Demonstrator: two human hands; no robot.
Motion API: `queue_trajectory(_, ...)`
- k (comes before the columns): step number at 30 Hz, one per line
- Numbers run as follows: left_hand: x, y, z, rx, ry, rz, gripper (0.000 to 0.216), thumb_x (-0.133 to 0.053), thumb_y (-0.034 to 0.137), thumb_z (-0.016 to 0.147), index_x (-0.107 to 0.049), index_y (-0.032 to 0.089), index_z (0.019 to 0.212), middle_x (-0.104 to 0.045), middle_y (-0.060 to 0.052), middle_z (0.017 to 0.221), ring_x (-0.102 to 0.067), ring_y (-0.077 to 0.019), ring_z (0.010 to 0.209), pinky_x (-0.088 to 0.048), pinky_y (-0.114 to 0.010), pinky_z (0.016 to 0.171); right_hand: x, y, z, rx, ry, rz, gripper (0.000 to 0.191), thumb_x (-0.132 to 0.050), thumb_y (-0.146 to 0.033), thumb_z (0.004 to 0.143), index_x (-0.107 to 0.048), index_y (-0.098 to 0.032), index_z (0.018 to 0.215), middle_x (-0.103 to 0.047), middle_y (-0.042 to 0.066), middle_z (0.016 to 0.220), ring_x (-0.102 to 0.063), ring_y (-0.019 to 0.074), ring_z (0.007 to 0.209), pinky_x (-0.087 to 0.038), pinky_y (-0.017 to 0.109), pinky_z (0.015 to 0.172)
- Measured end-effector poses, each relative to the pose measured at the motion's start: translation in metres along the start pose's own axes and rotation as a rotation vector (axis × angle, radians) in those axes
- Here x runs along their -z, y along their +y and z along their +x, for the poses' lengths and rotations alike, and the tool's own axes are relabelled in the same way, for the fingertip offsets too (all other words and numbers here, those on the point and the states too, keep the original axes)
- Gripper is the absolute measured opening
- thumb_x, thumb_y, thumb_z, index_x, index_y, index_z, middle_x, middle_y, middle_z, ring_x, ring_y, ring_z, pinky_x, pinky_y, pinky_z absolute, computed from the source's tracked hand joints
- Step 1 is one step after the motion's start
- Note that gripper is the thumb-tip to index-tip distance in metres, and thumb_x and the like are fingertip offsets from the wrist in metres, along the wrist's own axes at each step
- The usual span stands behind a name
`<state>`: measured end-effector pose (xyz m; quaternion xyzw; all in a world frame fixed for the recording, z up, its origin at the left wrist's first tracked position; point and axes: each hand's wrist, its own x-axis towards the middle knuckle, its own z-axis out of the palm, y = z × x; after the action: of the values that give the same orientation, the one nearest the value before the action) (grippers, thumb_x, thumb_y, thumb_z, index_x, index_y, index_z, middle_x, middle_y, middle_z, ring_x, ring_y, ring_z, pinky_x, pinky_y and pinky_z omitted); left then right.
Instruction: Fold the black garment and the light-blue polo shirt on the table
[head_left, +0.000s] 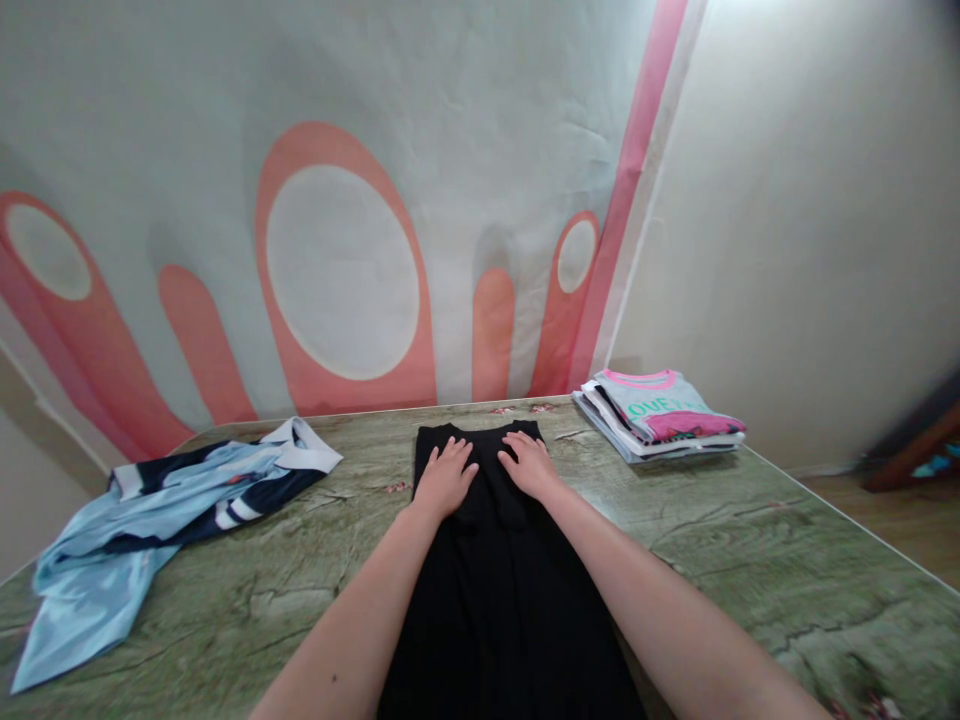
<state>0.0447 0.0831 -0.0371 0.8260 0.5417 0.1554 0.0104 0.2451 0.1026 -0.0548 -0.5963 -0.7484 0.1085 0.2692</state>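
A black garment lies flat and lengthwise on the table in front of me, its far end near the back edge and its near end running out of the bottom of the view. My left hand rests on its upper left part with the fingers spread. On the upper right part lies my right hand, palm down, fingers also apart. Neither hand grips the cloth. Whether the garment is a top, trousers or a dress I cannot tell.
At the left, a light blue and navy collared shirt lies loosely crumpled. A stack of folded clothes, a grey and pink printed top uppermost, sits at the back right. The wood-patterned table meets a wall with a pink-patterned covering.
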Motion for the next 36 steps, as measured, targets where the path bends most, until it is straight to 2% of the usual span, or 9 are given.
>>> queue_trajectory(3,0.003,0.007,0.001,-0.052,0.012,-0.028,0.048,-0.029,0.030,0.098,-0.042,0.016,0.142,-0.039,-0.009,0.151,-0.021,-0.0217,0.145,-0.016,-0.046,0.117,-0.002,0.002,0.003,-0.036,0.061,0.045,0.030,-0.053,-0.035,0.088,-0.061,-0.023,0.114,-0.057,0.008,0.132,-0.046,0.0237,0.126,-0.026,0.046,0.109)
queue_trajectory(5,0.003,0.012,0.002,-0.095,-0.009,-0.057,0.048,-0.026,0.030,0.099,-0.043,0.016,0.141,-0.042,-0.008,0.149,-0.026,-0.0182,0.143,-0.019,-0.039,0.118,-0.002,0.004,0.004,-0.052,0.098,0.078,0.025,-0.055,-0.031,0.085,-0.062,-0.021,0.106,-0.062,0.008,0.121,-0.053,0.0222,0.116,-0.033,0.041,0.104)
queue_trajectory(8,0.001,0.015,0.001,-0.149,-0.068,-0.101,0.049,-0.033,0.036,0.097,-0.044,0.016,0.141,-0.043,-0.007,0.148,-0.033,-0.0172,0.140,-0.025,-0.035,0.116,0.000,0.008,0.005,-0.061,0.139,0.128,0.016,-0.053,-0.029,0.085,-0.062,-0.021,0.096,-0.066,0.005,0.106,-0.057,0.0194,0.103,-0.040,0.034,0.095)
queue_trajectory(14,0.000,0.011,-0.002,-0.156,-0.074,-0.152,0.061,-0.041,0.038,0.094,-0.030,0.012,0.148,-0.027,-0.011,0.156,-0.025,-0.0183,0.143,-0.023,-0.034,0.117,0.001,0.010,0.004,-0.086,0.184,0.188,0.013,-0.050,-0.028,0.083,-0.059,-0.023,0.090,-0.066,0.001,0.089,-0.059,0.0188,0.087,-0.044,0.032,0.083)
queue_trajectory(22,-0.002,0.011,-0.001,-0.168,-0.085,-0.160,0.067,-0.044,0.043,0.092,-0.028,0.010,0.148,-0.029,-0.013,0.155,-0.025,-0.0205,0.144,-0.021,-0.036,0.117,0.003,0.005,0.002,-0.076,0.227,0.205,0.024,-0.056,-0.022,0.075,-0.059,-0.023,0.099,-0.063,0.001,0.082,-0.057,0.0202,0.085,-0.043,0.033,0.082)
queue_trajectory(26,-0.004,0.010,-0.001,-0.163,-0.089,-0.155,0.066,-0.042,0.045,0.093,-0.029,0.011,0.148,-0.030,-0.014,0.155,-0.025,-0.0220,0.144,-0.021,-0.039,0.117,0.003,0.006,0.000,-0.053,0.243,0.257,0.029,-0.053,-0.024,0.079,-0.057,-0.022,0.108,-0.063,0.001,0.085,-0.059,0.0186,0.082,-0.044,0.032,0.079)
queue_trajectory(30,-0.005,0.008,-0.001,-0.175,-0.105,-0.154,0.058,-0.041,0.048,0.093,-0.040,0.018,0.143,-0.034,-0.011,0.153,-0.025,-0.0237,0.143,-0.019,-0.043,0.117,0.005,0.005,-0.002,-0.010,0.220,0.309,0.038,-0.053,-0.028,0.081,-0.053,-0.023,0.120,-0.063,-0.001,0.082,-0.059,0.0164,0.074,-0.046,0.029,0.072)
queue_trajectory(34,-0.004,0.008,-0.001,-0.175,-0.086,-0.166,0.066,-0.042,0.049,0.093,-0.027,0.018,0.150,-0.027,-0.011,0.156,-0.022,-0.0232,0.144,-0.019,-0.044,0.117,0.007,0.001,-0.005,0.041,0.197,0.327,0.034,-0.053,-0.023,0.079,-0.060,-0.028,0.112,-0.061,-0.003,0.079,-0.055,0.0152,0.068,-0.045,0.028,0.070)
queue_trajectory(36,-0.004,0.008,-0.002,-0.177,-0.082,-0.174,0.067,-0.042,0.050,0.093,-0.026,0.019,0.150,-0.028,-0.011,0.156,-0.023,-0.0235,0.144,-0.020,-0.045,0.116,0.009,-0.001,-0.006,0.054,0.193,0.338,0.028,-0.051,-0.022,0.081,-0.063,-0.027,0.105,-0.062,-0.003,0.081,-0.055,0.0154,0.070,-0.044,0.029,0.073)
